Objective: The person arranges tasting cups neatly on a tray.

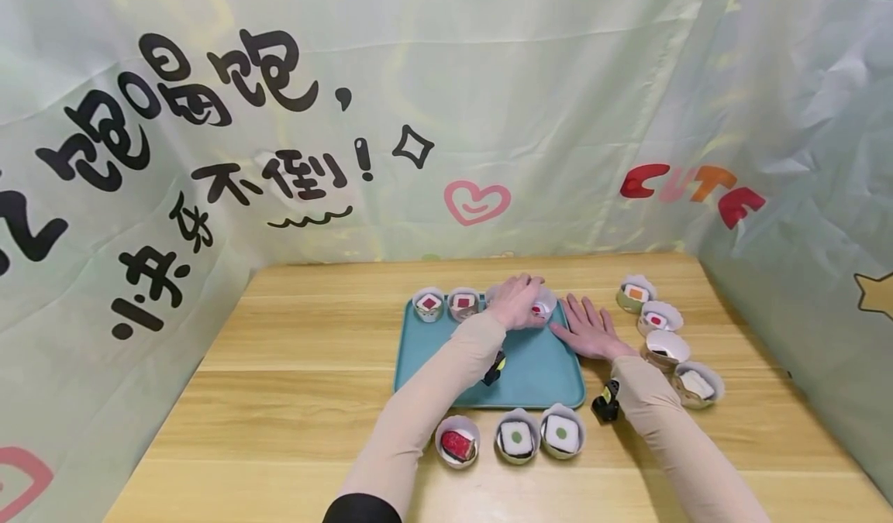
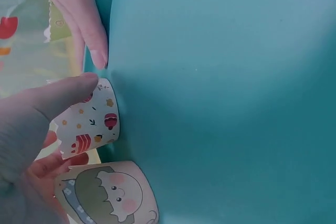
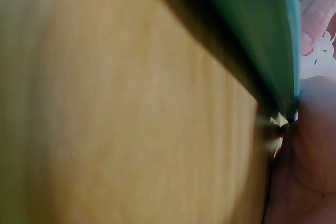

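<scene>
On the blue tray (image 1: 537, 368), my left hand (image 1: 512, 304) grips a patterned paper baking cup (image 2: 94, 119) at the far right corner, thumb on the near side and fingers behind. Beside it stands another cup (image 2: 113, 198) printed with a cartoon face, partly hidden by the hand in the head view. Two more cups, one at the far left corner (image 1: 429, 304) and its neighbour (image 1: 463, 304), each hold a white piece with a dark red square. My right hand (image 1: 591, 331) lies along the tray's right edge, fingers stretched out and thumb at the rim.
In front of the tray stand a cup with a red piece (image 1: 457, 444) and two cups with green-dotted white pieces, one in the middle (image 1: 517, 436) and one on the right (image 1: 561, 433). Several filled cups (image 1: 656, 318) line the wooden table's right side. A printed cloth (image 1: 558, 120) hangs behind.
</scene>
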Available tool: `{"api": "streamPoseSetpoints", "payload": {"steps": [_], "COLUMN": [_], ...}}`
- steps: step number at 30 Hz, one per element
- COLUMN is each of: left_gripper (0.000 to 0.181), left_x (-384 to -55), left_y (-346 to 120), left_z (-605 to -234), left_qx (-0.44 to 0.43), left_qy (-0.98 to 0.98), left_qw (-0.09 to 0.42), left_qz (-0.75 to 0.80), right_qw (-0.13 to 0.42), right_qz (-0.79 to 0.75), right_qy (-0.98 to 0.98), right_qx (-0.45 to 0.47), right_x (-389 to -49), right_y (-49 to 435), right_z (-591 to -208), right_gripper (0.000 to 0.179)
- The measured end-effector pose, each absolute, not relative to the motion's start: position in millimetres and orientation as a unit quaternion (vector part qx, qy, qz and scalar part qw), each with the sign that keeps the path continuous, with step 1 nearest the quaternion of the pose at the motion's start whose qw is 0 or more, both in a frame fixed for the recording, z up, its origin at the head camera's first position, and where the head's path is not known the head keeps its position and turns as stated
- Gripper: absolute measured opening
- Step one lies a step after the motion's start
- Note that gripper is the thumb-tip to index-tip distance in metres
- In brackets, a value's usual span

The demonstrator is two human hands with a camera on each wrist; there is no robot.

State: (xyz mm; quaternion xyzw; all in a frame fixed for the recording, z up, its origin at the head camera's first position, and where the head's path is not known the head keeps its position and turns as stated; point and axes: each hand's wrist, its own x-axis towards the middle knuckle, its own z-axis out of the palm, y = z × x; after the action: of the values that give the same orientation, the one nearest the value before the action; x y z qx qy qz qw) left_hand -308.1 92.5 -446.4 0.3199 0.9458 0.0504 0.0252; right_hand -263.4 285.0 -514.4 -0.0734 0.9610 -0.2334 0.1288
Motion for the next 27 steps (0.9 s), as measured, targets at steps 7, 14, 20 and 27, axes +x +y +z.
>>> {"api": "streamPoseSetpoints", "payload": {"steps": [7, 14, 20, 27], "left_gripper": [0.063, 0.060, 0.059, 0.058], "left_x": [-309.6, -307.6, -308.6, -308.6], "left_y": [92.6, 94.3, 96.3, 99.3], "left_z": [-448.5, -448.3, -450.1, -452.4], "left_qx": [0.320, 0.318, 0.317, 0.312], "left_qy": [0.947, 0.947, 0.948, 0.950], "left_qw": [-0.002, 0.003, -0.004, -0.007], "left_qz": [0.041, 0.042, 0.031, 0.027], "right_qw": [0.125, 0.126, 0.125, 0.126], "right_qz": [-0.231, -0.238, -0.238, -0.233], "right_qy": [0.962, 0.960, 0.960, 0.962], "right_qx": [-0.076, -0.075, -0.075, -0.070], "right_x": [-263.5, -262.5, -261.6, -260.7], "right_y": [285.2, 284.3, 283.7, 283.0], "right_z": [-514.0, -512.5, -512.3, -512.2], "right_gripper": [0.103, 0.110, 0.109, 0.108]}}
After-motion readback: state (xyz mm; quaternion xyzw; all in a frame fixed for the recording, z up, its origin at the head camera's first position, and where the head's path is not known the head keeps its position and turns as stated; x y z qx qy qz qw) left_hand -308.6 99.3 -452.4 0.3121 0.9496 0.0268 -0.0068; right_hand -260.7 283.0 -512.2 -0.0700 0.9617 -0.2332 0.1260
